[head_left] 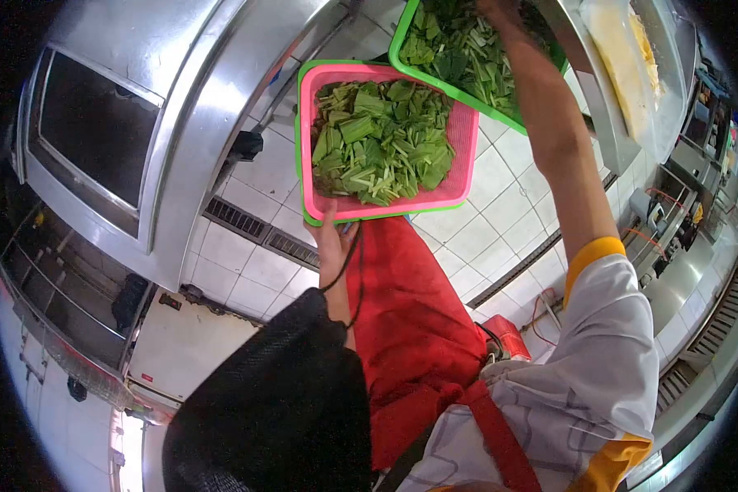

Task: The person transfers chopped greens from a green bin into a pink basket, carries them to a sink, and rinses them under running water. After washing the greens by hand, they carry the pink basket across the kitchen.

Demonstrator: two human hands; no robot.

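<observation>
The left hand (334, 238) grips the near rim of a pink plastic basket nested in a green one (459, 139), heaped with chopped green leaves (381, 139), fingers clenched underneath. At one o'clock the right hand (494, 6) reaches into a green plastic crate of greens (459, 49); its fingers are cut off, so I cannot tell. Held one-handed above the white tiled floor (500, 213), the basket could tip and spill.
</observation>
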